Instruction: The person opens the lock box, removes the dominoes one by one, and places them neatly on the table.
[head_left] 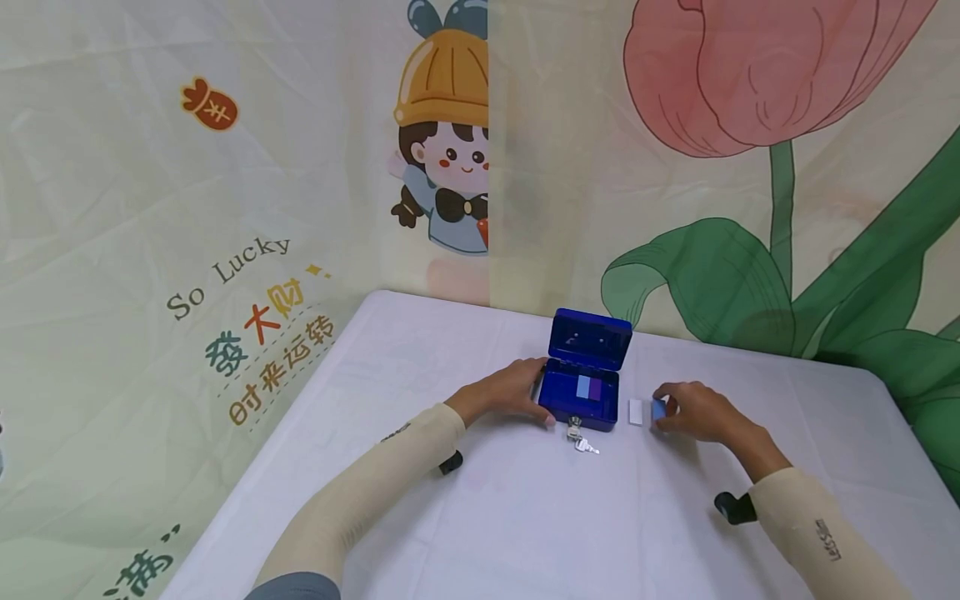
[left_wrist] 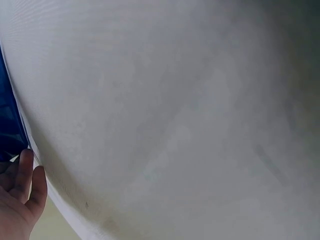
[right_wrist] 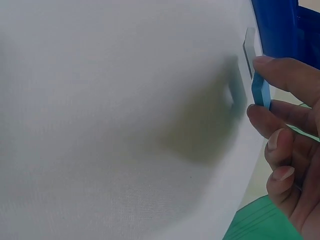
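Observation:
A dark blue metal box stands with its lid up, a light blue block and a purple block lying inside. The left hand rests at the box's left side, thumb near the front corner; the left wrist view shows its fingers beside the blue wall. Right of the box, the right hand pinches a light blue block by its ends between thumb and fingertips. A white block lies on the cloth between the box and that hand.
A small lock with keys hangs at the box's front. The table has a white cloth; behind it hangs a printed curtain with a tulip and cartoon figure. Black straps show at both wrists.

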